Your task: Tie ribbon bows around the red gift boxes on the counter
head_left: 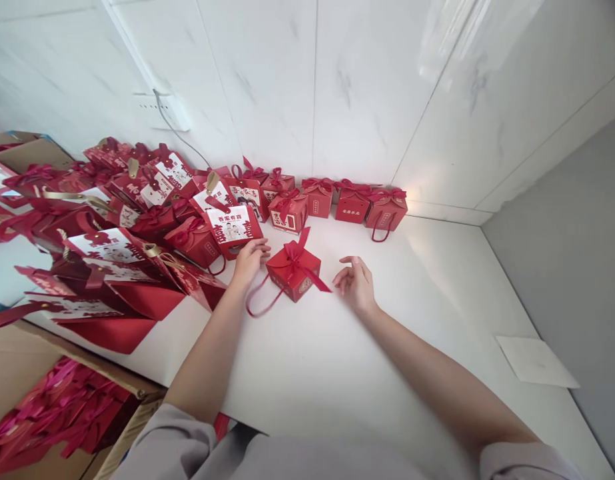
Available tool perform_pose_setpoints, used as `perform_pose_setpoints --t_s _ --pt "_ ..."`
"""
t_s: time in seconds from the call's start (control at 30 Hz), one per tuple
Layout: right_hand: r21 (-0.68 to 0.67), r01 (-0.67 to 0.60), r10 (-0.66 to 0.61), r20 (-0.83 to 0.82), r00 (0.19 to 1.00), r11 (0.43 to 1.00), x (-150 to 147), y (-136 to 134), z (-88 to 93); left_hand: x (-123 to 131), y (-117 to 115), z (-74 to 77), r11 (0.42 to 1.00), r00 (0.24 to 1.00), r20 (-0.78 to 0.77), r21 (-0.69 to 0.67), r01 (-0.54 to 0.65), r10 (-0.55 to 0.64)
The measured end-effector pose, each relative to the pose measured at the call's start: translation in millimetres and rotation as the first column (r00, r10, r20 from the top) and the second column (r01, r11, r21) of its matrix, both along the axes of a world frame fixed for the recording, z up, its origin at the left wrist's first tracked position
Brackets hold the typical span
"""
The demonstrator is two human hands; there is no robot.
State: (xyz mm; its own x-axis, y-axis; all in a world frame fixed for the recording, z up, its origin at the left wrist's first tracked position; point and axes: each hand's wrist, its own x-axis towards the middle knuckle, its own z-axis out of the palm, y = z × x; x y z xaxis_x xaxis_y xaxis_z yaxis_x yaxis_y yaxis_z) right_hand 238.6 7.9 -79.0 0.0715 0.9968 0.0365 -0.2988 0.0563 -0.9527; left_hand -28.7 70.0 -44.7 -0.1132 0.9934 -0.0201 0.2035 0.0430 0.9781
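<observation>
Between my hands a small red gift box (290, 275) stands on the white table (317, 373). A red ribbon (297, 255) is tied in a bow on its top, one tail hanging past the right side. From its left a red cord handle (260, 313) loops onto the tabletop. My left hand (252, 261) is just left of the box, fingers extended, beside a red box with a white printed front (234, 227). To the right of the box my right hand (356, 283) hovers apart from it, fingers loosely curved and holding nothing.
Several ribboned red boxes (352, 202) line the marbled wall (367, 87). A crowd of red gift bags and boxes (112, 247) fills the left side. Below left, an open carton (17, 360) holds more red boxes. A white sheet (537, 360) lies at the right edge.
</observation>
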Motion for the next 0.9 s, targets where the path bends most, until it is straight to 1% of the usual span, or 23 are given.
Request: perform_pose_setpoints --t_s 0.07,0.1,0.17,0.2,0.23,0.3,0.33,0.4,0.47,0.53,0.6,0.67,0.7,0.73,0.77,0.83,0.9 --pt "0.031 0.031 -0.031 -0.009 0.999 0.999 -2 2 -1.1 -2 -6 12.0 0.998 0.997 -0.064 -0.010 -0.054 0.053" --pt "0.046 0.025 -0.025 -0.012 1.000 0.999 -3 2 -0.9 -1 -11 19.6 0.998 0.993 -0.099 -0.005 -0.060 0.060" --pt "0.073 -0.058 0.060 -0.021 0.998 0.996 -7 0 0.4 5 -23 37.4 0.999 0.975 -0.215 0.024 -0.047 0.051" --pt "0.082 -0.126 0.129 -0.030 0.991 0.989 -9 -1 1.1 9 -30 47.2 0.999 0.938 -0.344 0.042 -0.026 0.039" --pt "0.086 -0.197 0.201 -0.040 0.979 0.977 -10 -3 1.6 14 -38 57.2 0.999 0.874 -0.485 0.049 -0.013 0.036" --pt "0.077 -0.285 0.289 -0.059 0.955 0.956 -12 -7 1.7 22 -51 76.6 1.000 0.701 -0.713 0.003 -0.008 0.008" --pt "0.063 -0.290 0.294 -0.063 0.954 0.955 -11 -9 1.4 26 -57 85.3 0.999 0.627 -0.779 -0.026 -0.020 -0.008" --pt "0.022 -0.242 0.243 -0.074 0.967 0.970 -10 -10 0.2 32 -66 99.4 0.994 0.522 -0.851 -0.099 -0.052 -0.057" --pt "-0.012 -0.175 0.173 -0.094 0.980 0.985 -7 -8 -1.0 40 -72 107.6 0.983 0.458 -0.881 -0.170 -0.069 -0.120" --pt "-0.032 -0.128 0.124 -0.116 0.985 0.991 -4 -6 -1.8 52 -77 109.3 0.977 0.405 -0.898 -0.209 -0.044 -0.173" --pt "-0.040 -0.105 0.099 -0.129 0.987 0.994 -2 -4 -2.2 67 -85 105.1 0.980 0.360 -0.913 -0.194 0.031 -0.192" --pt "-0.050 -0.094 0.086 -0.139 0.987 0.994 -1 -4 -2.2 81 -97 97.7 0.981 0.337 -0.923 -0.158 0.114 -0.188" --pt "-0.054 -0.093 0.085 -0.141 0.986 0.994 0 -4 -2.0 85 -105 93.8 0.978 0.341 -0.919 -0.158 0.139 -0.197" --pt "-0.058 -0.095 0.086 -0.142 0.986 0.994 0 -5 -1.8 87 -114 90.4 0.973 0.361 -0.908 -0.165 0.164 -0.214" --pt "-0.061 -0.098 0.089 -0.142 0.986 0.993 1 -5 -1.7 87 -125 87.8 0.964 0.393 -0.887 -0.176 0.199 -0.243" --pt "-0.064 -0.107 0.097 -0.140 0.985 0.992 3 -7 -1.4 80 -148 86.3 0.933 0.477 -0.819 -0.183 0.310 -0.319" --pt "-0.066 -0.112 0.103 -0.130 0.986 0.991 4 -9 -1.5 64 -174 91.1 0.893 0.576 -0.710 -0.170 0.417 -0.404"
